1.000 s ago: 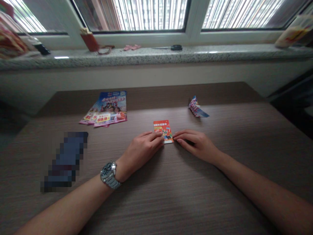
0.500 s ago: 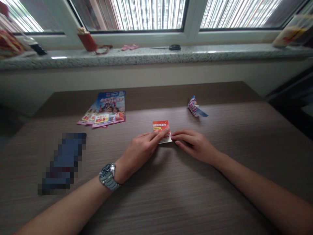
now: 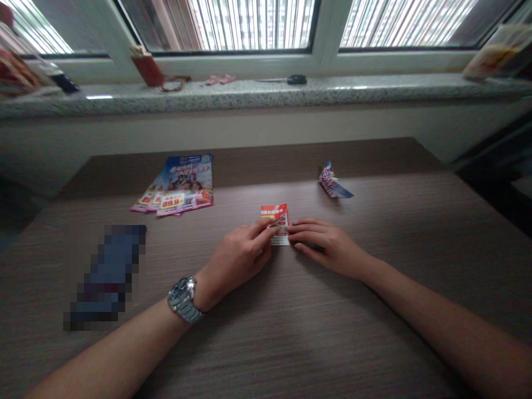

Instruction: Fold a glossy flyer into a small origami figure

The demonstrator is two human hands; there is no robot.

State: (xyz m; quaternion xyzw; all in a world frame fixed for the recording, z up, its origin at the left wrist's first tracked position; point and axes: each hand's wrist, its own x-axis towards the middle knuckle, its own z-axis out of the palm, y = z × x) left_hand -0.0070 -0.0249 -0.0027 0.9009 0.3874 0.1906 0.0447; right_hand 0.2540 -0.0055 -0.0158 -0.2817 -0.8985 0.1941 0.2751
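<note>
A small red-and-white printed paper leaflet lies on the table between my hands. A slanting fold line runs across it, from its upper right corner down towards my left fingers. My left hand, with a metal watch at the wrist, has its fingers closed on the leaflet's left side and covers part of it. At the right edge, my right hand rests with its fingers apart, fingertips touching or very near the paper. Beyond it stands a folded blue-and-pink paper piece.
Several overlapping printed flyers lie at the back left of the table. A blurred-out dark flat object is left of my arm. On the stone windowsill are a red container and dark-handled scissors.
The leaflet's right part now shows a different printed face along a slanting fold. My left fingertips have drawn back slightly leftwards, and my right fingers have spread a little at the edge.
</note>
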